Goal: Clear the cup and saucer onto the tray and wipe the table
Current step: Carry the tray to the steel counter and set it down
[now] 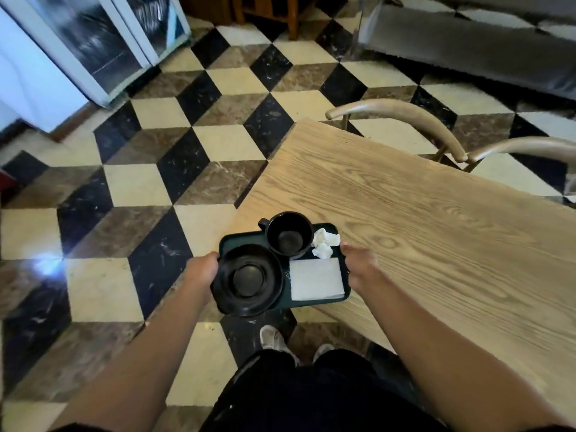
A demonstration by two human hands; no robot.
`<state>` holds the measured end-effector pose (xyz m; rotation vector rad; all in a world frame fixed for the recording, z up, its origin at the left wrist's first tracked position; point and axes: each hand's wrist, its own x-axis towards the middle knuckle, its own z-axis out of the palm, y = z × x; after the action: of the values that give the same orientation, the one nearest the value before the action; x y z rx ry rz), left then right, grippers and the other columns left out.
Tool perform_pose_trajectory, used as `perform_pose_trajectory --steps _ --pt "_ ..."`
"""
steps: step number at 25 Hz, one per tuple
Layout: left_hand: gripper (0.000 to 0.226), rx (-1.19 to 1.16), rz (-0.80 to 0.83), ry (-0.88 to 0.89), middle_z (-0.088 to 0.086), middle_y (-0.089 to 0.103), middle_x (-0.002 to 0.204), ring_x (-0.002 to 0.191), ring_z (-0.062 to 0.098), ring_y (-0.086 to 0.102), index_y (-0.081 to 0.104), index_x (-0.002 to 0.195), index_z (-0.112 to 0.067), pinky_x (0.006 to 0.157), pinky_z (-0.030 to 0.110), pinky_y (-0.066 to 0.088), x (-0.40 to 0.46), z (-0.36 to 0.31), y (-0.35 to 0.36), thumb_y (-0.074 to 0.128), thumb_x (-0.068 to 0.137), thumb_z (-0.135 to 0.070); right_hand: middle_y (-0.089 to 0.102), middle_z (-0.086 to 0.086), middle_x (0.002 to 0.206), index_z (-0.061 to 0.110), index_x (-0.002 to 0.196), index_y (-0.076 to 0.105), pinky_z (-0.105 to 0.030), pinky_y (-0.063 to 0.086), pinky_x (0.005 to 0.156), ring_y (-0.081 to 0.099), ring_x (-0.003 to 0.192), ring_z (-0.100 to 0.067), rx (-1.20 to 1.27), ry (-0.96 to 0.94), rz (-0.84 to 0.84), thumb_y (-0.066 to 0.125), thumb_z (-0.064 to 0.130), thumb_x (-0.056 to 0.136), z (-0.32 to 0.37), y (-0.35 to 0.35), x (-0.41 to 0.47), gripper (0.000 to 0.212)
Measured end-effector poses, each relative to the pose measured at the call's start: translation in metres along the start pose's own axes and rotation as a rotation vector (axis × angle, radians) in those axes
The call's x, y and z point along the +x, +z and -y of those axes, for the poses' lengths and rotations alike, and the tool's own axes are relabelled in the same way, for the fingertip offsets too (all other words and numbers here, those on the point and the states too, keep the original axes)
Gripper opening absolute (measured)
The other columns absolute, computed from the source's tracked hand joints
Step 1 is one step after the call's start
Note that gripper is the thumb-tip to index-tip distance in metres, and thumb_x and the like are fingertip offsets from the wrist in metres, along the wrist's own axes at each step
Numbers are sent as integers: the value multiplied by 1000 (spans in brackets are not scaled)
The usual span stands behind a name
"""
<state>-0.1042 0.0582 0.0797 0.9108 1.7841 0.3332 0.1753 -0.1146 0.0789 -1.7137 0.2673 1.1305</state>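
Note:
A dark green tray (314, 302) is held at the near left corner of the wooden table (420, 219). My left hand (201, 271) grips its left edge and my right hand (358, 265) grips its right edge. On the tray stand a black cup (290, 234), empty and upright with its handle to the left, and a black saucer (247, 279) that overhangs the tray's near left side. A folded white cloth or napkin (316, 279) and a crumpled white tissue (324, 243) also lie on the tray.
Two curved wooden chair backs (402, 120) stand at the table's far side. The floor is black, cream and brown checkered tile (174, 188). A white glass-fronted cabinet (93, 45) stands at the far left. My feet (274, 339) are below the tray.

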Motion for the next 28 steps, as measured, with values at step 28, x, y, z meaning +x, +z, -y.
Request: perform_pose_trajectory --steps 28 --pt "14 -288 -74 -34 19 71 81 74 29 65 70 78 -4 69 39 47 239 -78 -287 65 90 -10 77 -16 102 0 105 72 -58 60 85 75 89 -35 -160 23 105 70 18 96 4 422 -4 20"
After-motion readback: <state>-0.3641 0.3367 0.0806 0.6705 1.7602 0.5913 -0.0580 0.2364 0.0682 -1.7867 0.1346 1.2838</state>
